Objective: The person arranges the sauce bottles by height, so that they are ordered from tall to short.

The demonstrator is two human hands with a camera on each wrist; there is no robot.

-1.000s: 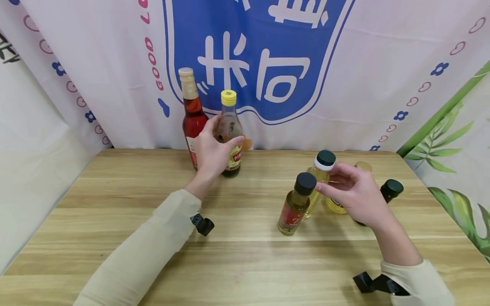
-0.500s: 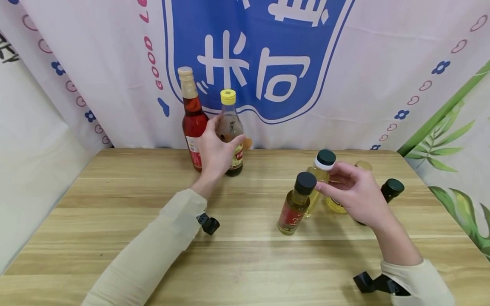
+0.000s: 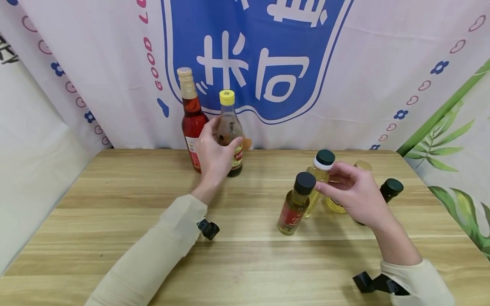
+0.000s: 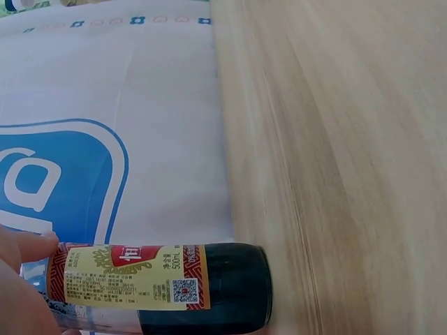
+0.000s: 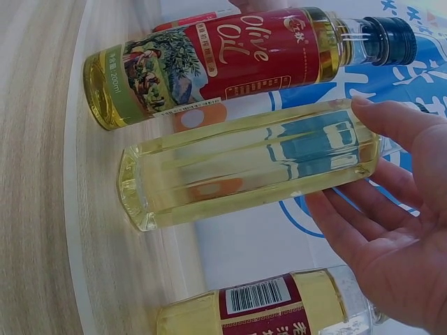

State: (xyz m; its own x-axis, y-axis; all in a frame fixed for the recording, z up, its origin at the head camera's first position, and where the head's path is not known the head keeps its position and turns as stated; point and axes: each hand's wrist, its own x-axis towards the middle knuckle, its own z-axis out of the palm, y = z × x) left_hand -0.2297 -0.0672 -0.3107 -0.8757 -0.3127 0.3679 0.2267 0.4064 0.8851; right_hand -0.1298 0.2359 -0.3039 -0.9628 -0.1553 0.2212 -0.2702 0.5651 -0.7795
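bottles (image 3: 292,216) stand in two groups on the wood-grained table (image 3: 245,263).

We see a pale cloth (image 3: 375,85) bearing a blue shield print (image 3: 253,55) behind the wood-grain surface (image 3: 245,259), with green leaves (image 3: 445,151) pictured at right.

Left of the frame's centre in the head view there are one red bottle (image 3: 194,124) and one yellow-capped bottle (image 3: 231,123). At centre right there are four more: one black-capped bottle (image 3: 292,212), one white-collared bottle (image 3: 315,197), one tan-capped bottle (image 3: 336,207), partly hidden, and one dark bottle (image 3: 391,189) farthest right, six in all. There are two hands, one left hand (image 3: 216,155) near the middle and one right hand (image 3: 357,195) at centre right; two sleeves (image 3: 145,250) toward the lower edge; two black wrist cameras (image 3: 209,229); and one table (image 3: 245,267) across the lower half.
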